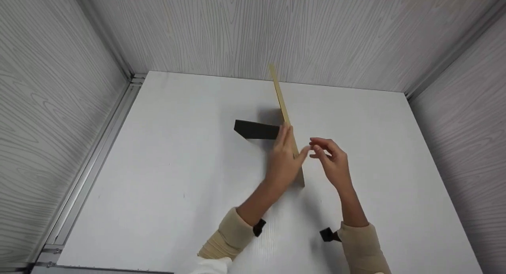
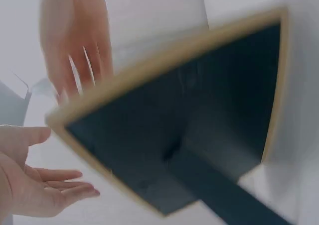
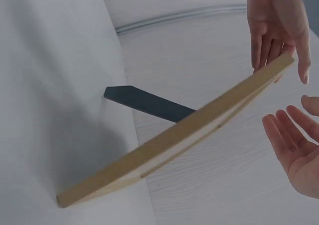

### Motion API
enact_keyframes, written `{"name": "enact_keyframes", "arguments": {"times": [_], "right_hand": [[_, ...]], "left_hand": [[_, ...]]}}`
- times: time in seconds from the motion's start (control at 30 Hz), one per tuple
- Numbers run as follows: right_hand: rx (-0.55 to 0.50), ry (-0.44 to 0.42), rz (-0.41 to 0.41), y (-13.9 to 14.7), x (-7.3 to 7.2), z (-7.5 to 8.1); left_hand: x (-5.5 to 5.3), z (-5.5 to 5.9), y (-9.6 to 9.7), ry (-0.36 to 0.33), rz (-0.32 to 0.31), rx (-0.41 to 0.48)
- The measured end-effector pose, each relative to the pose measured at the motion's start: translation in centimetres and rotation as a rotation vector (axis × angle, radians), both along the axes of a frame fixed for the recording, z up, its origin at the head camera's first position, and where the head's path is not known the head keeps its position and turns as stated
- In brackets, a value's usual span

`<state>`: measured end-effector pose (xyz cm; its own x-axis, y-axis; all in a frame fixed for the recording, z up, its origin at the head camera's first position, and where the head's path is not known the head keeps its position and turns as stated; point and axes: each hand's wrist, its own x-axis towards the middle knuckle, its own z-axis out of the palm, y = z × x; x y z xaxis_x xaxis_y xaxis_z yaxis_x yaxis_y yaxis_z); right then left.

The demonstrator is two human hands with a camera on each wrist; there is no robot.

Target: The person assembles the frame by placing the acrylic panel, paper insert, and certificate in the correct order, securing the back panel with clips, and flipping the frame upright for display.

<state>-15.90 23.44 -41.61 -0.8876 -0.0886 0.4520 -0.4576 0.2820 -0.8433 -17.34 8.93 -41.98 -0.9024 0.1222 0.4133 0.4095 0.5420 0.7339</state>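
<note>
A photo frame (image 1: pixel 280 94) with a thin light-wood rim stands on edge on the white table, seen almost edge-on in the head view. Its dark back (image 2: pixel 229 85) fills much of the left wrist view. A flat black stand leg (image 1: pixel 256 129) juts out leftward from that back. My left hand (image 1: pixel 282 163) is at the frame's near part, straight fingers along the back side and the thumb spread past the rim to the other side. Just right of the frame, my right hand (image 1: pixel 334 161) hovers with loosely bent fingers and holds nothing. Its fingertips are close to the left thumb.
Wood-grain panels wall in the white table (image 1: pixel 158 179) at the back (image 1: pixel 189 33), left (image 1: pixel 51 108) and right (image 1: pixel 466 139). A metal rail (image 1: pixel 99 155) runs along the left edge. Small dark devices (image 1: pixel 326 234) sit at both sleeve cuffs.
</note>
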Motion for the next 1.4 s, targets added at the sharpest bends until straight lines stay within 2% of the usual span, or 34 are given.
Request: {"name": "enact_keyframes", "arguments": {"times": [0.07, 0.13, 0.23, 0.37, 0.47, 0.6, 0.7, 0.8, 0.93, 1.03, 1.17, 1.3, 1.4], "right_hand": [[0.009, 0.03, 0.001, 0.6, -1.6, -0.4], [0.06, 0.066, 0.001, 0.9, -3.5, -0.8], [0.189, 0.126, 0.021, 1.1, -6.8, -1.6], [0.471, 0.237, 0.077, 0.4, -10.3, -0.9], [0.656, 0.316, 0.134, -0.1, -12.0, -0.1], [0.774, 0.363, 0.175, -0.3, -13.1, 0.4], [0.785, 0.363, 0.169, -0.3, -13.3, 0.2], [0.778, 0.363, 0.15, -0.3, -13.4, -0.2], [0.757, 0.386, 0.122, -0.4, -13.3, -0.5], [0.741, 0.402, 0.093, -0.3, -13.4, -0.6], [0.73, 0.411, 0.052, -0.2, -13.4, -0.8], [0.692, 0.374, 0.041, -0.1, -13.6, -1.0], [0.569, 0.26, 0.01, 0.4, -14.4, -1.3]], "left_hand": [[1.0, -0.7, 1.0, 0.063, 0.042, -0.071], [1.3, -1.3, 1.6, 0.102, 0.087, -0.097], [1.4, -1.7, 1.8, 0.125, 0.121, -0.055], [1.4, -1.5, 0.9, 0.111, 0.071, -0.022], [1.2, -1.2, -0.2, 0.072, 0.006, -0.043], [1.0, -0.8, -2.0, 0.02, -0.084, -0.093], [0.8, -0.8, -3.3, 0.008, -0.139, -0.114], [0.4, -0.8, -4.4, -0.007, -0.183, -0.098], [-0.1, -1.1, -5.7, -0.048, -0.202, -0.041], [-0.5, -1.4, -6.3, -0.057, -0.169, 0.018], [-0.8, -1.9, -6.9, -0.022, -0.076, 0.115], [-0.1, -2.8, -6.9, 0.087, 0.018, 0.235], [0.7, -3.6, -6.4, 0.188, 0.063, 0.323]]}}
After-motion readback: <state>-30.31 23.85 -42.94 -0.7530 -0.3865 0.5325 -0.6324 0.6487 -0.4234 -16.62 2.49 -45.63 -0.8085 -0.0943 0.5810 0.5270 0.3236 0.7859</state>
